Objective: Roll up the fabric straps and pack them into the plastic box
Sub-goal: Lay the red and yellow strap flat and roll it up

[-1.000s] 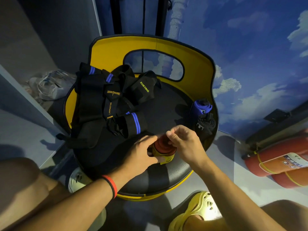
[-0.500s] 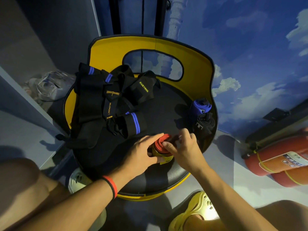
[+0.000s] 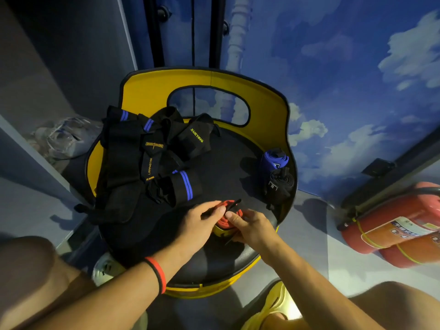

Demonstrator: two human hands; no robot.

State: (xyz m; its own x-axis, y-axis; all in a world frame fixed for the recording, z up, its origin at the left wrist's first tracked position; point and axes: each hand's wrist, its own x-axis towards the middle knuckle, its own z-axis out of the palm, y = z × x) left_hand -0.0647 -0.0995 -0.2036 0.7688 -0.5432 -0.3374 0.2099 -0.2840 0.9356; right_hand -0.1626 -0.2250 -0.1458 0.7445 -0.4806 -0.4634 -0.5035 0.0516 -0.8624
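Red-orange webbing, wound into a stubby red roll (image 3: 223,223) with a yellow band round its lower part, sits on the near right part of the chair seat (image 3: 228,167), between both hands. It seems to stand on end, its axis leaning up and away. A thin black tail (image 3: 234,203) sticks out from its top towards the far right edge. The left hand (image 3: 197,225), with a red wristband (image 3: 157,272) on that arm, pinches the top of the roll with thumb and fingertips. The right hand (image 3: 252,228) curls round its right side, thumb on the coil.

Further off, a pile of black straps (image 3: 147,163) covers the seat's left half. At the right edge a blue roll (image 3: 273,159) and a black roll (image 3: 279,182) lie side by side, touching. Beyond the left edge lies some clear plastic (image 3: 64,136); whether it is the box I cannot tell.
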